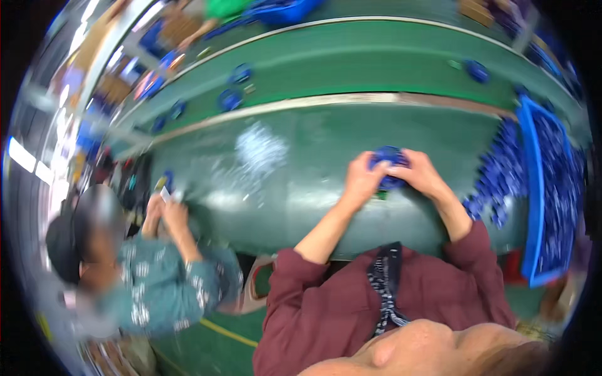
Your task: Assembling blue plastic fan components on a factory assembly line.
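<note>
Over the green worktable (313,182) I hold a round blue plastic part (390,152) in front of me. My left hand (364,178) is closed on its left side. On the opposite side my right hand (421,173) grips it too, with the thumbs close together over the part. A small green piece (380,195) shows just below it; whether it is attached, I cannot tell. Motion blur hides the part's details.
Many small blue pieces (501,169) are heaped at right beside a filled blue crate (534,207). Small clear pieces (260,150) lie left of centre. Past the table's ledge, a green conveyor (351,69) carries round blue parts (230,99). A co-worker (157,276) sits at left.
</note>
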Demonstrator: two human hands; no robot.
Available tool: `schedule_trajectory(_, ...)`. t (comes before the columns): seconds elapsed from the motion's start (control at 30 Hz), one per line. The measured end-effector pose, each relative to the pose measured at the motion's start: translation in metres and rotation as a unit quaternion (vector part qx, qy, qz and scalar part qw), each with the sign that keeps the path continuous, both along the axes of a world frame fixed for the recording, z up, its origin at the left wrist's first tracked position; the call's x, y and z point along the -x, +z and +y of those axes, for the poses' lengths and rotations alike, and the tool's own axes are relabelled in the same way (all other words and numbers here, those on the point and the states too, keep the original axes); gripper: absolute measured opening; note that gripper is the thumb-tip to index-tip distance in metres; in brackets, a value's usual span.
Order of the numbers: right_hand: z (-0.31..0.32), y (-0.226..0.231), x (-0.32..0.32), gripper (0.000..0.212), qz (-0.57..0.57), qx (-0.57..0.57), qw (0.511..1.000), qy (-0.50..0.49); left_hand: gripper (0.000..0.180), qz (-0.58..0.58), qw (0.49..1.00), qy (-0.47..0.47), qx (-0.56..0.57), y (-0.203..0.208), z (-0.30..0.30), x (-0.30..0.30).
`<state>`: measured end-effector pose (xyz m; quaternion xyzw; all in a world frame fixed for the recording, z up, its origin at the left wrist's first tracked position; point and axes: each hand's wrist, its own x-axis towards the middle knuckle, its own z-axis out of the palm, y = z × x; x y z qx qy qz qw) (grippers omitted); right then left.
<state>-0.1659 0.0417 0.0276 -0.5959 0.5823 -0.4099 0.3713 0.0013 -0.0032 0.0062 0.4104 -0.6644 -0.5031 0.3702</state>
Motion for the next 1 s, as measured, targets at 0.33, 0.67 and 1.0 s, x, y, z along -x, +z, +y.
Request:
schedule_trajectory(0.33, 0.011, 0.012, 0.051, 0.061, -0.22, 0.025, 0.951, -0.217, 0.039, 0.111, 0.988, 0.051, -0.091, -0.009, -0.009, -0.012)
schedule_trajectory(0.67, 0.171, -0.036, 0.12, 0.064, 0.453, 0.109, 0.775, -0.426, 0.025, 0.061, 0.992, -0.047, -0.097, -0.009, 0.007, 0.003)
schedule_trajectory(1.0, 0.105, -0.029, 0.105, 0.05, 0.367, 0.132, 0.885, -0.255, 0.021, -0.068, 0.995, -0.063, 0.039, -0.012, 0.015, 0.006)
